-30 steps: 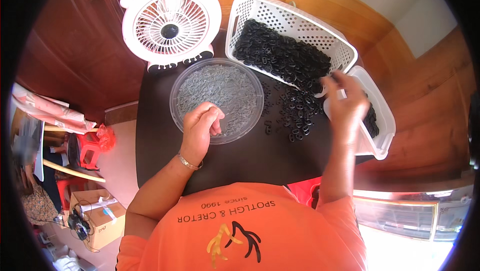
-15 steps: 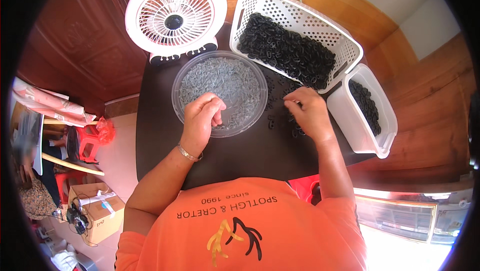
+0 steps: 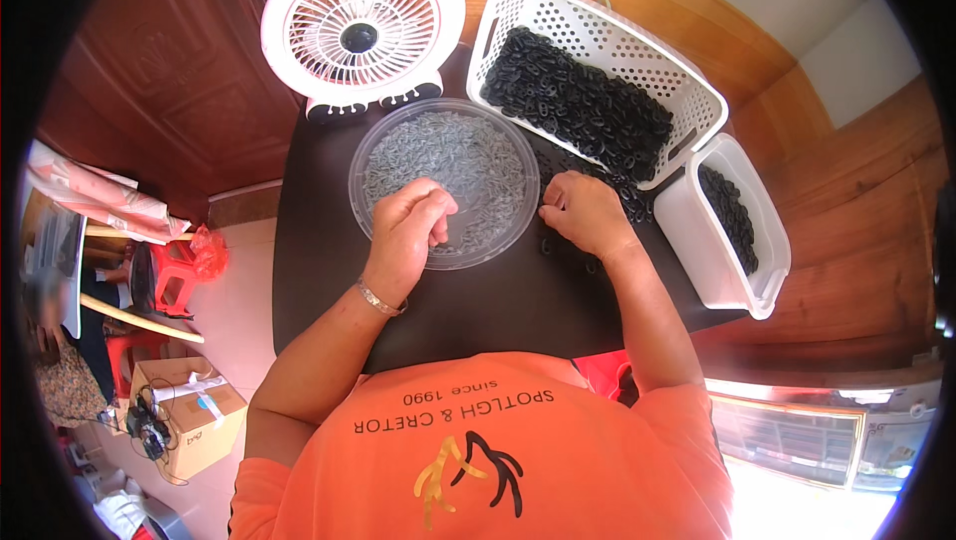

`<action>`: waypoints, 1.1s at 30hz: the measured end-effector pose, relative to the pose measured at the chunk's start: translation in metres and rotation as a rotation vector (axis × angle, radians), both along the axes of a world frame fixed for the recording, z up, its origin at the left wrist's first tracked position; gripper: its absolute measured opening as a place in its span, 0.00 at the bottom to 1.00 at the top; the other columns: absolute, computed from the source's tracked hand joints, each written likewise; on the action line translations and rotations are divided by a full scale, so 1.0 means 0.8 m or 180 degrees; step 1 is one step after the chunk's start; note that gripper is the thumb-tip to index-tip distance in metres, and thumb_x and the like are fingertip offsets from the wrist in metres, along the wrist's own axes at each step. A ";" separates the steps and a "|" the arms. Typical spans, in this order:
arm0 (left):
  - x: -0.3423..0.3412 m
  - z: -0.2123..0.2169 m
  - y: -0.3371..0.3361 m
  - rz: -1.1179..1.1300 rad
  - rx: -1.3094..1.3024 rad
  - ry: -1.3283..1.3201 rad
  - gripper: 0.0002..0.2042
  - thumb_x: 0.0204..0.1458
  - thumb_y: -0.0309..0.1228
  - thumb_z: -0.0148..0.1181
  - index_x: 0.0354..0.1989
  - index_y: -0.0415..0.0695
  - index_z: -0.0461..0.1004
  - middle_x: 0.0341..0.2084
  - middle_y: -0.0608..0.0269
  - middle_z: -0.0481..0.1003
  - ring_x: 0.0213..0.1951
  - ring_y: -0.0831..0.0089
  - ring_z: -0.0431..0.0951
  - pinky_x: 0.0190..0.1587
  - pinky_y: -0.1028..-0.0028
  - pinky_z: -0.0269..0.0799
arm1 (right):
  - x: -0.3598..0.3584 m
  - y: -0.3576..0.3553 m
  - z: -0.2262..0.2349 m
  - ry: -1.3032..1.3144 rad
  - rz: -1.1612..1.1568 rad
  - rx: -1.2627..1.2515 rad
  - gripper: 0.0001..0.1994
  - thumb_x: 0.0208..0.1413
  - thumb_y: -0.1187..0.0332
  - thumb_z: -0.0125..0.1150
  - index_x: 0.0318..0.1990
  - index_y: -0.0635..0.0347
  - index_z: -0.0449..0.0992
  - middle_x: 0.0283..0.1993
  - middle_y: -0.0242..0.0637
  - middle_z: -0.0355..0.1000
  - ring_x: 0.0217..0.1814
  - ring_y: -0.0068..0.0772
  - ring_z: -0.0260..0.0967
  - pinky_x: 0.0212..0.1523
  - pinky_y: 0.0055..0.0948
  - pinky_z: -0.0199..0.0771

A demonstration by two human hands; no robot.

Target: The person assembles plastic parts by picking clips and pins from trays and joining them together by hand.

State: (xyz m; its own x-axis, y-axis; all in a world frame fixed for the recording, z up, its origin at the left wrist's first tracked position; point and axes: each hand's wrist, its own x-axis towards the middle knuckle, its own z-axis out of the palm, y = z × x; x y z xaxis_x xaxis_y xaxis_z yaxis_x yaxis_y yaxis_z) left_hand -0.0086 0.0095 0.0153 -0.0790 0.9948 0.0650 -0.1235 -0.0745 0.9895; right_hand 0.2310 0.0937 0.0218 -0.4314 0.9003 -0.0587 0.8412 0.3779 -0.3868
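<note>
Many grey pcs (image 3: 428, 143) lie w/ long axes mixed.

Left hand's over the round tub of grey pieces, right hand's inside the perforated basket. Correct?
Not the right hand: the head view shows it outside the perforated basket, over the dark table near loose black pieces. The left hand is over the round tub of grey pieces, as you say.

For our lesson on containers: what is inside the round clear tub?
The tub holds many small greyish pieces. The left hand hides part of the inside; lower layers are covered.
</note>
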 end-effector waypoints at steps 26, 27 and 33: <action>0.010 -0.009 -0.001 -0.0921 -0.0264 -0.0010 0.09 0.56 0.31 0.50 0.32 0.39 0.71 0.18 0.67 0.69 0.20 0.82 0.67 0.24 0.80 0.64 | -0.053 -0.028 0.055 0.2473 0.0934 -0.1826 0.04 0.54 0.79 0.57 0.36 0.65 0.75 0.33 0.28 0.72 0.36 0.15 0.66 0.38 0.18 0.66; 0.009 -0.008 -0.001 -0.0911 -0.0268 0.0000 0.09 0.56 0.31 0.50 0.32 0.39 0.71 0.18 0.67 0.69 0.20 0.82 0.67 0.24 0.80 0.64 | -0.059 -0.027 0.058 0.2482 0.0944 -0.1831 0.04 0.54 0.79 0.57 0.36 0.65 0.75 0.33 0.28 0.72 0.36 0.15 0.66 0.38 0.18 0.66; -0.002 -0.014 0.007 -0.0783 -0.0431 -0.0380 0.09 0.56 0.33 0.48 0.31 0.41 0.70 0.21 0.65 0.70 0.22 0.77 0.71 0.26 0.79 0.67 | -0.087 -0.020 0.062 0.2094 0.1070 -0.1256 0.03 0.54 0.76 0.57 0.35 0.64 0.74 0.31 0.30 0.72 0.35 0.16 0.66 0.38 0.20 0.67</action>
State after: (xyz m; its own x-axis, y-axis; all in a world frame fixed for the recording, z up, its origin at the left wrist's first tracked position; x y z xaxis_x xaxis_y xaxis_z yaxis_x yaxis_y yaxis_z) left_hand -0.0106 0.0147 0.0039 0.1663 0.9839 -0.0649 -0.2374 0.1038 0.9659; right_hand 0.1611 0.0777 0.0711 -0.7296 0.6837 0.0152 0.2642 0.3023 -0.9159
